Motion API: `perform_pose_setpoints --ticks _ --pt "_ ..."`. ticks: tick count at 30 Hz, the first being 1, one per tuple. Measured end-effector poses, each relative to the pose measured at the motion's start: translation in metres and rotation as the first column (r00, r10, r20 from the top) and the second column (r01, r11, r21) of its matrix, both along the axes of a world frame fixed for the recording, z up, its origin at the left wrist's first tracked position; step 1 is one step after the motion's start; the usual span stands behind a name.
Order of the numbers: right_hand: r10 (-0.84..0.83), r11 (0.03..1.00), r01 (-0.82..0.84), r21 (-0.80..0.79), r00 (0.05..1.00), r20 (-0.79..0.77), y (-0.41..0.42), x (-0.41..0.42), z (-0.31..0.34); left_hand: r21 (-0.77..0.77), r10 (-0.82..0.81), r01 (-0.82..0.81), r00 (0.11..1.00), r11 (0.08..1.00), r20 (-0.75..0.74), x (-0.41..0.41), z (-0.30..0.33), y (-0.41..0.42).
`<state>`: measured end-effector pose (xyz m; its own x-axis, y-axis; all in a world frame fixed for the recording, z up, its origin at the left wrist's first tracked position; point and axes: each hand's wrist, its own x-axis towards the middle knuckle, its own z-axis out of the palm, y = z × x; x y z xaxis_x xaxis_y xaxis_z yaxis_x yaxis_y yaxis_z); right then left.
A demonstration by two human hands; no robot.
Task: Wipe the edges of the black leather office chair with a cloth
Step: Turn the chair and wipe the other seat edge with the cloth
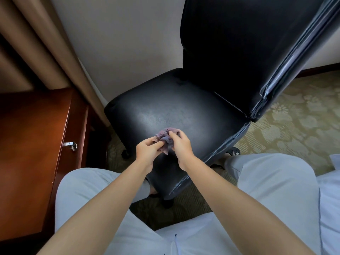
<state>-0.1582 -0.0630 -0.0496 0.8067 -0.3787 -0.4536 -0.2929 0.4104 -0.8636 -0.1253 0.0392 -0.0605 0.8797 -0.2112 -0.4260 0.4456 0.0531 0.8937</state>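
Observation:
A black leather office chair (184,105) stands in front of me, its seat facing me and its tall backrest rising to the upper right. A small bunched purple cloth (166,136) is held just above the near part of the seat. My left hand (148,150) pinches the cloth's left side. My right hand (181,147) grips its right side with curled fingers. The seat's right edge and the backrest's side seam show worn, pale piping.
A reddish wooden desk (35,144) with a drawer key (72,145) stands to the left. Tan curtains (42,43) hang behind it against a white wall. Patterned carpet (294,126) lies to the right. My knees in light trousers (276,181) flank the chair.

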Motion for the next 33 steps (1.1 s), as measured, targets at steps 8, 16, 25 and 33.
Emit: perform_pose_setpoints --ticks 8,16,25,33 --pt "0.082 0.996 -0.082 -0.046 0.997 -0.005 -0.005 -0.006 0.005 0.396 -0.377 0.274 0.901 0.877 0.213 -0.009 0.002 0.004" --pt "0.032 0.974 -0.044 -0.221 0.998 -0.06 -0.018 -0.015 0.006 0.501 -0.32 0.185 0.927 0.845 0.196 -0.003 0.002 0.011" --pt "0.222 0.256 -0.495 -0.83 0.866 -0.447 -0.026 -0.037 -0.032 0.854 -0.654 0.234 0.741 0.465 0.153 -0.008 -0.036 0.025" --pt "0.181 -0.078 -0.476 -0.876 0.857 -0.482 -0.029 -0.032 -0.032 0.928 -0.774 0.256 0.631 0.272 0.053 -0.015 -0.037 0.026"
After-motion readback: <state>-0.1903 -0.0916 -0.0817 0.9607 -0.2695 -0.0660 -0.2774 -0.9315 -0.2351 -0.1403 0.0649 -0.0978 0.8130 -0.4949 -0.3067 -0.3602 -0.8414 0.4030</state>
